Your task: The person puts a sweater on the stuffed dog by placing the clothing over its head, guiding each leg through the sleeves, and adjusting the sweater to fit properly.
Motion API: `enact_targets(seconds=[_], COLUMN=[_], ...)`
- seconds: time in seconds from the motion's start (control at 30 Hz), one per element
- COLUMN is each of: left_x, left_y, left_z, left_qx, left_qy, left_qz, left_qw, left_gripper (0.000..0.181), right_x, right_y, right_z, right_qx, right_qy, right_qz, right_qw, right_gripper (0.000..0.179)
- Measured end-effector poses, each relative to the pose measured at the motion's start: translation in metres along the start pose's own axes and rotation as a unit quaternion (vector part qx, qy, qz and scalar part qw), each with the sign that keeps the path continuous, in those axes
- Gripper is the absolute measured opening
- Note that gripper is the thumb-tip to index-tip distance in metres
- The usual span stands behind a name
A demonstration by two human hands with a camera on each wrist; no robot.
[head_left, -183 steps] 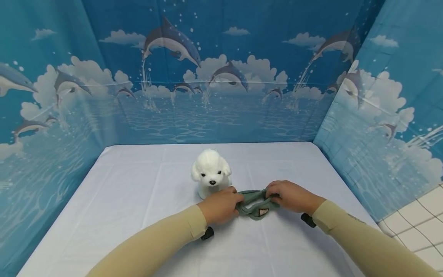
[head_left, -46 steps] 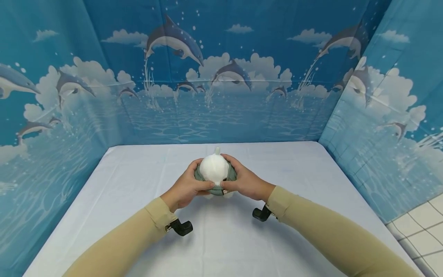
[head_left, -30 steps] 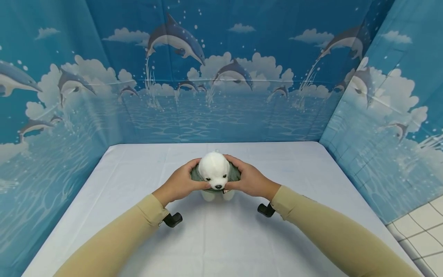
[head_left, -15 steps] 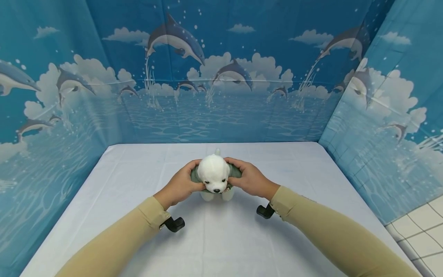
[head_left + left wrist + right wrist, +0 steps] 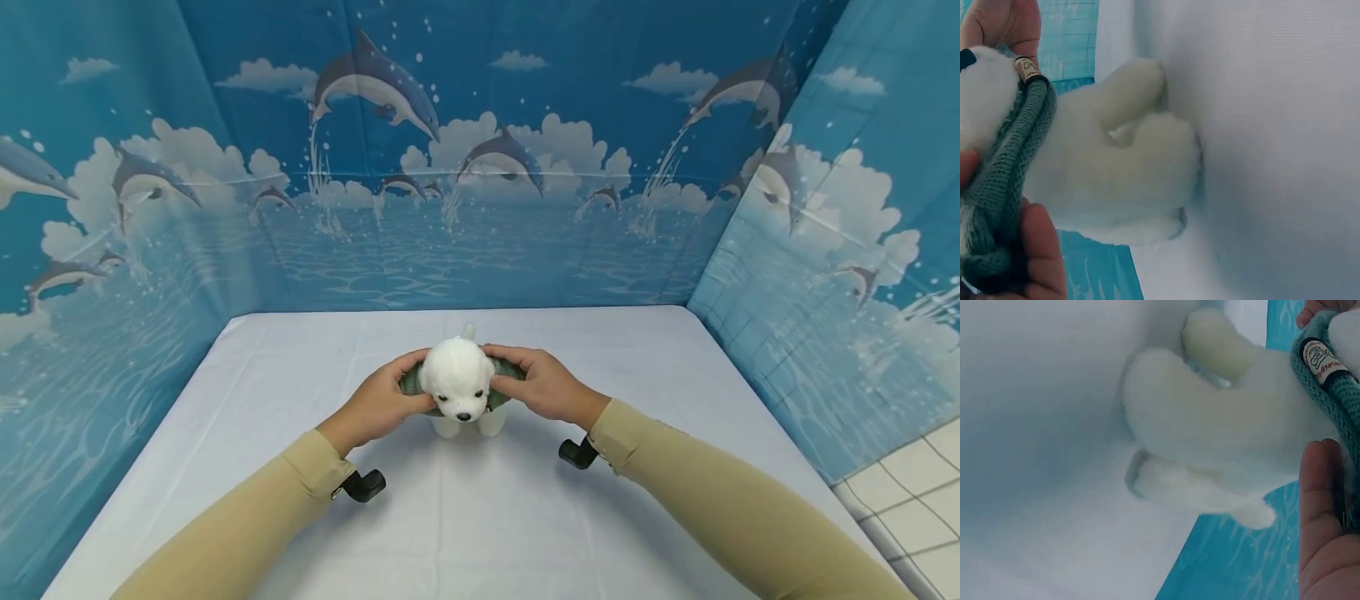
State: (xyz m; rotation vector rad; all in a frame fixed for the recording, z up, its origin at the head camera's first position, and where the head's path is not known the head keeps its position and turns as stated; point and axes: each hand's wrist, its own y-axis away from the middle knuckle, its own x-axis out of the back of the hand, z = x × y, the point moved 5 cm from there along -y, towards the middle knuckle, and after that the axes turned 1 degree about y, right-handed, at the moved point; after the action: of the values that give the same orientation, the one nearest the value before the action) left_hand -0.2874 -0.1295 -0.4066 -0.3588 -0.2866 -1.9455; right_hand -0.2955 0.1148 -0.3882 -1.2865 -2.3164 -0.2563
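Observation:
A white plush dog (image 5: 457, 375) with dark eyes and nose stands facing me in the middle of the table. A green knitted band (image 5: 410, 382) with a small printed label encircles its neck, below the head. My left hand (image 5: 378, 404) grips one side of the band, thumb in front and fingers behind. On the other side, my right hand (image 5: 543, 387) holds the band the same way. Both wrist views show the folded knit (image 5: 1013, 156) around the neck, with the label (image 5: 1322, 359) at the front. The dog's legs (image 5: 1160, 150) stand on the cloth.
A white cloth (image 5: 442, 517) covers the table. Blue dolphin-print curtains (image 5: 480, 250) hang behind it and at both sides. White floor tiles (image 5: 915, 492) show at the lower right. A black wrist camera (image 5: 363, 485) juts from under each sleeve.
Earlier, both hands held the band beside the dog. It then went over the dog's head, covering the face, and has slid down to the neck. Lately the left hand has spread outward to the left.

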Motion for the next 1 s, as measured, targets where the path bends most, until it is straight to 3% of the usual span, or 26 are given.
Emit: enact_targets(seconds=[0.43,1.0], left_x=[0.01,0.012], left_y=[0.001,-0.002], left_z=[-0.003,-0.016], left_qx=[0.008,0.029], left_qy=[-0.032,-0.062], left_qz=[-0.047,-0.025], left_qw=[0.9984,0.9974], left_gripper=[0.072,0.071], right_x=[0.0,0.0], right_y=[-0.001,0.002], right_z=[0.004,0.015], right_qx=[-0.02,-0.033], right_qy=[0.009,0.068], right_qz=[-0.006,0.004], right_qw=[0.9997,0.9971], right_gripper=[0.048,0.057])
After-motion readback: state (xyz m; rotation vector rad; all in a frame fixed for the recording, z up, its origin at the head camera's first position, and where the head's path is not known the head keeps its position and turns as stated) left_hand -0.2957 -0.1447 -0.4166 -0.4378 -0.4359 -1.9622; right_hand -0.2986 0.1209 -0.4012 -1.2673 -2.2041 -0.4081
